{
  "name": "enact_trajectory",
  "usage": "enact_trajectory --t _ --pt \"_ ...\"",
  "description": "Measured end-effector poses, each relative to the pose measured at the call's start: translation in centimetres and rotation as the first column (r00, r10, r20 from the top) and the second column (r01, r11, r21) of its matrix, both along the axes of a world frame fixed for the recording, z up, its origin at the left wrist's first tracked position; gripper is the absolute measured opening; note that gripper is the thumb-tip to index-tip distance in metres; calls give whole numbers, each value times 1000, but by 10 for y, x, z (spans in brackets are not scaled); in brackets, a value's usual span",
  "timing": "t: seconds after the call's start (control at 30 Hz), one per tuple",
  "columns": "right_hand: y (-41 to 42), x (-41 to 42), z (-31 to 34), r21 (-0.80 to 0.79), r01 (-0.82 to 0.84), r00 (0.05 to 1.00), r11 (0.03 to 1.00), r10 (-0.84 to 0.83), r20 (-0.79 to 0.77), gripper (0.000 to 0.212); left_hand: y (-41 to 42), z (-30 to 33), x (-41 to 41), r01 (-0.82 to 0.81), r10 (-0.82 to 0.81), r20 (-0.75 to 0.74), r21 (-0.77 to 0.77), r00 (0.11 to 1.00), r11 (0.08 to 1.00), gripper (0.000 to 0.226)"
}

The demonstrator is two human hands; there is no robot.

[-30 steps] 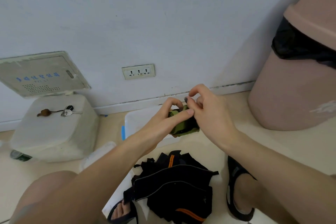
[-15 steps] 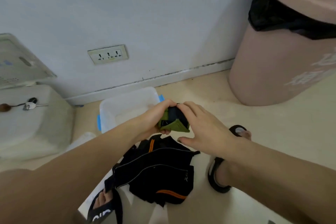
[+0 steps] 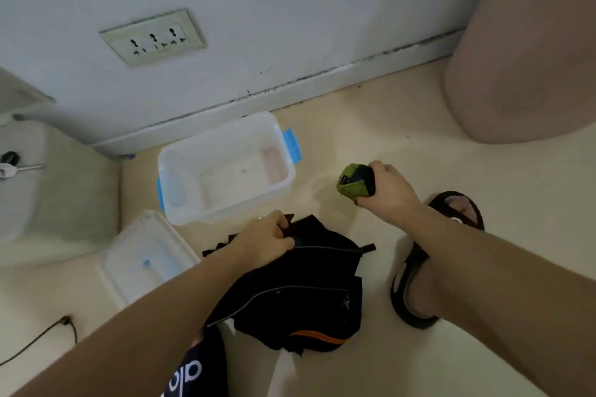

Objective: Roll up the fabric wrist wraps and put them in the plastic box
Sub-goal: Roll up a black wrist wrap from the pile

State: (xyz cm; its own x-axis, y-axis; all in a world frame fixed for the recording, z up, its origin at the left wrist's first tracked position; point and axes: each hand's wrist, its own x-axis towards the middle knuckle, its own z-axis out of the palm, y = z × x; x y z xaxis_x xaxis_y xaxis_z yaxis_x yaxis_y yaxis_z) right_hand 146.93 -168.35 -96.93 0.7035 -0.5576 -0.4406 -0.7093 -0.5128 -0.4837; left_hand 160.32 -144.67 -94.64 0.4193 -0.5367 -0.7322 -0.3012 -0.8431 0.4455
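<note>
box (image 3: 225,167): open on floor by wall, looks empty, lid (image 3: 145,258) beside it
pile (image 3: 300,287): black wraps, unrolled, still to do
green wrap (image 3: 353,184): rolled, right of box, not in yet
right hand (image 3: 383,192): curled round green wrap
left hand (image 3: 264,240): pinching pile edge

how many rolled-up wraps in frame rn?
1. The green and black rolled fabric wrist wrap is gripped in the right hand, right of the clear plastic box. The black fabric pile under the left hand may hide more.
</note>
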Motion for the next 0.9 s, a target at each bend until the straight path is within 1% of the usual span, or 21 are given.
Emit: enact_trajectory --t 0.07,0.1,0.13,0.2,0.27,0.33,0.43,0.5,0.53,0.6,0.67,0.7,0.77,0.83,0.87,0.9 --pt "3 1 -32 17 56 998 998 -56 -16 59 13 -17 -1 189 -187 -34 48 982 981 60" --pt "6 0 -46 25 83 996 996 -82 -32 60 18 -25 -2 255 -254 -35 52 967 965 71" --pt "11 -2 -59 35 106 993 994 -104 -62 62 23 -30 -4 288 -287 -24 45 958 957 79" --pt "19 -7 -77 42 144 981 989 -137 -140 71 30 -37 -7 303 -303 27 12 953 953 82" --pt "23 -11 -85 31 166 970 986 -157 -185 80 30 -39 -8 333 -332 72 -8 941 943 78" --pt "20 -10 -84 31 132 967 991 -122 -223 88 27 -38 -6 346 -343 75 -19 936 938 66" --pt "14 -5 -66 -3 62 946 998 -60 -318 97 23 -33 -3 320 -318 45 -33 947 947 38" --pt "16 -3 -48 -20 42 946 999 -46 -320 96 24 -25 -3 249 -250 -2 -63 968 966 20" --pt "21 -1 -38 -25 30 955 999 -37 -295 92 25 -19 -3 219 -222 -23 -84 975 972 15" --pt "33 3 -18 -25 3 980 1000 -8 -198 79 29 -3 -5 183 -191 -56 -129 980 975 17" --pt "52 8 6 5 -23 998 1000 24 -64 57 36 15 -8 166 -183 -92 -173 979 971 21" --pt "64 11 17 45 -22 1000 999 22 1 45 40 24 -11 161 -184 -109 -192 977 968 22" --pt "90 16 42 218 26 997 976 -41 65 27 51 42 -19 142 -177 -133 -234 975 962 21" --pt "115 19 68 401 46 996 915 -71 50 24 63 59 -28 111 -153 -137 -274 979 955 15" --pt "127 18 81 463 41 997 886 -63 33 23 69 67 -32 87 -132 -136 -297 982 951 13" --pt "139 15 94 490 23 999 871 -37 20 23 75 76 -36 46 -98 -142 -329 985 943 13"
